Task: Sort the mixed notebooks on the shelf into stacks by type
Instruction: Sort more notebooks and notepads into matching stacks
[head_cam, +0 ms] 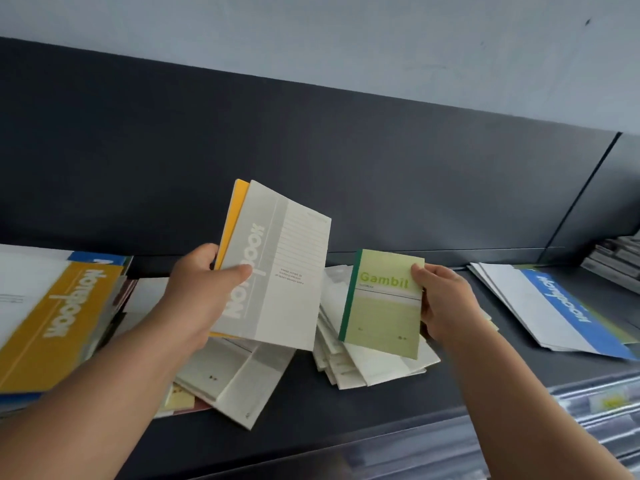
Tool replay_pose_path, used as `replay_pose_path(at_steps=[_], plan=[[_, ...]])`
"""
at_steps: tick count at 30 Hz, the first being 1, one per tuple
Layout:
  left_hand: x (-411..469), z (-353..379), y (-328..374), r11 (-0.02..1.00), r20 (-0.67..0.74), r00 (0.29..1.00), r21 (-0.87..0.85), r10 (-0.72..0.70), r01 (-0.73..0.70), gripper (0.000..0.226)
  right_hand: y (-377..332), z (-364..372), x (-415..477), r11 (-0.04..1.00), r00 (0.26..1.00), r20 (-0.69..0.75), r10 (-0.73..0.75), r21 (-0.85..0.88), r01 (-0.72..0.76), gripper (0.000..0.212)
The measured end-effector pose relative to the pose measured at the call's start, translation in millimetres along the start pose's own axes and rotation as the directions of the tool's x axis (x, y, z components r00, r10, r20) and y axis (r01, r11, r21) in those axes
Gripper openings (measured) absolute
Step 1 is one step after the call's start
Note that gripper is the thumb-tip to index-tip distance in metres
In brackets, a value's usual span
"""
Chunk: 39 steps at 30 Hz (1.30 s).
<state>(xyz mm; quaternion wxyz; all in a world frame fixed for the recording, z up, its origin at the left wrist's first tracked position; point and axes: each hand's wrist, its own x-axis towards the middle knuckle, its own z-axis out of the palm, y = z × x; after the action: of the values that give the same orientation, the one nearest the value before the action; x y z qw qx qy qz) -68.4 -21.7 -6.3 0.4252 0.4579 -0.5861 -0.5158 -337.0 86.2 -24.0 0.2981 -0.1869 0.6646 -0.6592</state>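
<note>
We see our left hand (201, 289) pinching a grey-white matte notebook (277, 271) that hides most of a yellow one (230, 220), while our right hand (446, 303) grips a small green Gambit notebook (381, 306) above a splayed pale stack (363, 365) on the dark shelf (381, 403).

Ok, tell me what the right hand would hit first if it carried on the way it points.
Likely the grey notebook in the left hand: the right hand, holding the green Gambit notebook, points leftward at it. Depth is unclear.
</note>
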Motion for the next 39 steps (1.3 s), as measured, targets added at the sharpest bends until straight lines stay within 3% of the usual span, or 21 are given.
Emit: replay_pose_path(at_steps=[9,13,18,20,23,25,26,28,30,31,33,39], plan=[[-10,99,5,0.995,-0.018,0.997,-0.065,-0.076,0.075,0.006,-20,-87,89,0.982,0.999,-0.002,-0.032,-0.188,0.031,0.015],[-18,129,5,0.993,-0.073,0.995,-0.095,-0.072,0.065,0.005,-22,-107,126,0.948,0.999,0.014,-0.051,-0.313,0.052,0.011],[-24,153,4,0.987,-0.081,0.991,-0.130,-0.110,0.098,0.007,-15,-115,164,0.894,0.998,0.021,-0.060,-0.443,0.063,0.021],[-27,161,4,0.985,-0.088,0.989,-0.136,-0.117,0.105,0.008,-12,-116,172,0.838,0.997,0.035,-0.067,-0.540,0.075,0.030],[-31,171,6,0.985,-0.107,0.987,-0.133,-0.122,0.107,0.008,-10,-113,171,0.610,0.988,0.137,-0.069,-0.778,0.151,0.033],[-33,175,7,0.985,-0.110,0.986,-0.133,-0.127,0.112,0.008,-8,-109,165,0.508,0.969,0.195,-0.149,-0.826,0.244,0.033],[-33,177,8,0.984,-0.109,0.985,-0.136,-0.133,0.118,0.009,-9,-105,157,0.525,0.951,0.231,-0.206,-0.794,0.307,0.036],[-32,180,7,0.980,-0.102,0.984,-0.151,-0.146,0.130,0.009,-13,-94,135,0.722,0.921,0.318,-0.227,-0.579,0.378,0.042],[-33,185,6,0.976,-0.094,0.984,-0.173,-0.153,0.135,0.009,-17,-79,108,0.921,0.897,0.442,-0.019,-0.341,0.187,0.041],[-34,188,6,0.974,-0.089,0.984,-0.181,-0.152,0.134,0.010,-16,-74,99,0.962,0.856,0.509,0.089,-0.267,0.060,0.035],[-36,192,8,0.971,-0.084,0.983,-0.189,-0.165,0.147,0.009,-8,-66,90,0.979,0.799,0.574,0.181,-0.182,-0.092,0.031],[-38,182,10,0.948,-0.140,0.958,-0.240,-0.249,0.211,0.032,2,-70,94,0.988,0.850,0.507,0.140,-0.131,-0.084,0.016]])
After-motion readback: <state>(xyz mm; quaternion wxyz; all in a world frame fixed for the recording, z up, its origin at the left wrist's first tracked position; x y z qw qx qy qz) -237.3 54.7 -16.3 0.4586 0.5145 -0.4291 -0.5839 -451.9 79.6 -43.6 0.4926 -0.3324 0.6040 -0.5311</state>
